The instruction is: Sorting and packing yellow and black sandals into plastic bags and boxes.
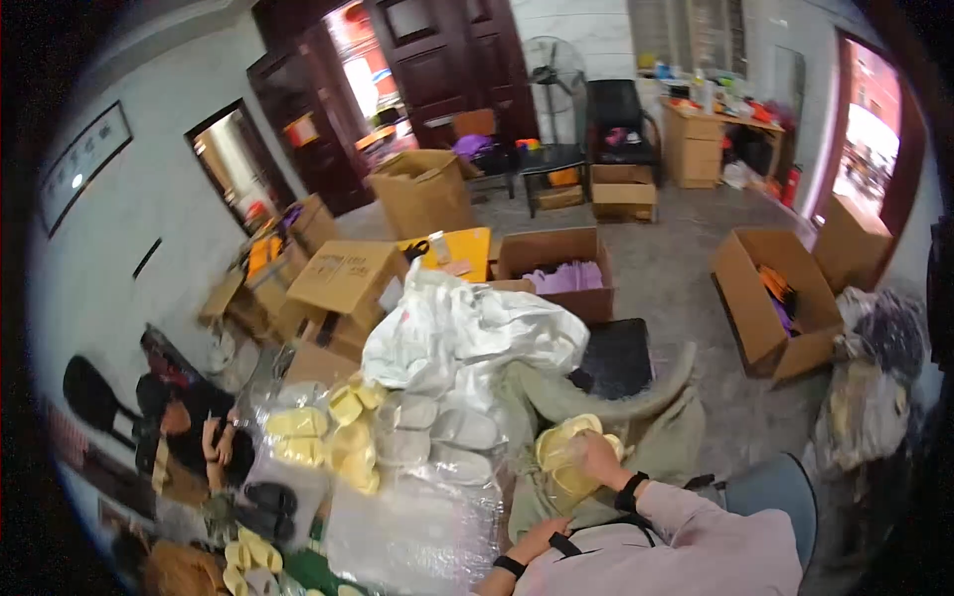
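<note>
A pair of pale yellow slippers (568, 485) rests over my lap, on olive-green cloth. My right hand (599, 457) is closed on them, its fingers partly hidden behind the hand. Lower and to the left, my left hand (545, 534) lies close to my body, near a stack of clear plastic bags (407, 531); its fingers are too small and blurred to read. Beyond that stack lie grey slippers (463, 428) in clear wrapping. Several more yellow slippers (352, 449) sit just left of the grey ones.
A white woven sack (467, 323) bulges behind the slippers. Cardboard boxes (343, 273) stand beyond it, and an open box (760, 308) is at right. A person in dark clothes (189, 427) sits at left. Wrapped bundles (860, 407) lean at far right.
</note>
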A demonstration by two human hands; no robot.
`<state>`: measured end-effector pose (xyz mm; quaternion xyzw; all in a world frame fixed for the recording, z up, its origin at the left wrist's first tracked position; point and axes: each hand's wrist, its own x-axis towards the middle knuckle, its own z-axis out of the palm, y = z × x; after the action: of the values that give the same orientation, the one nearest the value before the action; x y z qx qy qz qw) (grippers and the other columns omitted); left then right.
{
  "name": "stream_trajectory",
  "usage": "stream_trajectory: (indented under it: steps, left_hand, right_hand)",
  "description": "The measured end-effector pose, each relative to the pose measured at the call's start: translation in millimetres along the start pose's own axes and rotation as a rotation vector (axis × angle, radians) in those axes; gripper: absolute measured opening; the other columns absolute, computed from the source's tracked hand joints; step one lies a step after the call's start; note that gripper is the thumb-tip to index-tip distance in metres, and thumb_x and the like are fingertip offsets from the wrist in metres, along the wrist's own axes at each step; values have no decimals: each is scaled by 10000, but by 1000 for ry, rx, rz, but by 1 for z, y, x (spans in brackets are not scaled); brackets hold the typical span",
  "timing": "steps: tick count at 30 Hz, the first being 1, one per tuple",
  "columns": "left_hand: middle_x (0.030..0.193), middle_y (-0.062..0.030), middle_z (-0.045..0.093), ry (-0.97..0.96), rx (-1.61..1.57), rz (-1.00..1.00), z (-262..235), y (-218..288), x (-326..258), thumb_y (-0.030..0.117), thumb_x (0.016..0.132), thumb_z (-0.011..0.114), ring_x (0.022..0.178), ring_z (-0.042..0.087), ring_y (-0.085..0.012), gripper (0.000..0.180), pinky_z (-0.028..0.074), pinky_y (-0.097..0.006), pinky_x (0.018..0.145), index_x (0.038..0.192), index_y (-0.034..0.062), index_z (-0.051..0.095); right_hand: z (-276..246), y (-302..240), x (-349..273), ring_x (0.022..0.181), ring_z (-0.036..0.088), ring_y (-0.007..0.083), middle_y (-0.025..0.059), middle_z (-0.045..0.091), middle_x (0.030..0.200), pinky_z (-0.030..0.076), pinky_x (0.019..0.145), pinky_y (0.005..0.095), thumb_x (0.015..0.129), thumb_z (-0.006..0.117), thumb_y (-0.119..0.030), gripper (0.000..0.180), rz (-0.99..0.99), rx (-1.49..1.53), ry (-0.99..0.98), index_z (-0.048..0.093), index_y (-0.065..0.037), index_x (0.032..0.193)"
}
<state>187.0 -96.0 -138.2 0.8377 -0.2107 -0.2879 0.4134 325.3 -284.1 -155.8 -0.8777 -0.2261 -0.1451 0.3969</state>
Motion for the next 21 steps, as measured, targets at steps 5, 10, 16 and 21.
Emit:
stream_trajectory:
  steps: [5,10,16,21]
  left_hand:
    - [890,-199,583,165,109,-2,16,-16,-7,179,858,516,840,566,-348,389,437,-396,735,1210,22,467]
    - [1089,-222,559,263,78,40,26,-25,-19,197,925,372,985,547,-361,391,432,-396,812,1292,69,413]
    - [1031,-224,571,16,26,-287,19,-11,-13,292,915,395,934,554,-389,428,434,-430,769,1305,117,406]
    - [956,-194,594,69,209,-251,23,-11,-20,289,891,413,879,566,-379,393,431,-451,726,1233,109,481]
  right_hand:
    - [42,74,-59,977,544,354,228,544,1100,425,843,452,773,570,-274,434,212,-190,-838,530,-13,1117]
    - [61,124,-106,1266,319,365,72,226,1457,246,1021,525,788,492,-520,639,188,-509,-1124,344,-268,1357]
    - [91,150,-111,1226,410,350,114,445,1337,240,1021,525,791,406,-626,671,389,-304,-1252,412,-230,1332]
    - [47,38,-4,865,621,314,135,660,911,468,751,390,749,569,-435,408,-167,-491,-1472,678,-72,901]
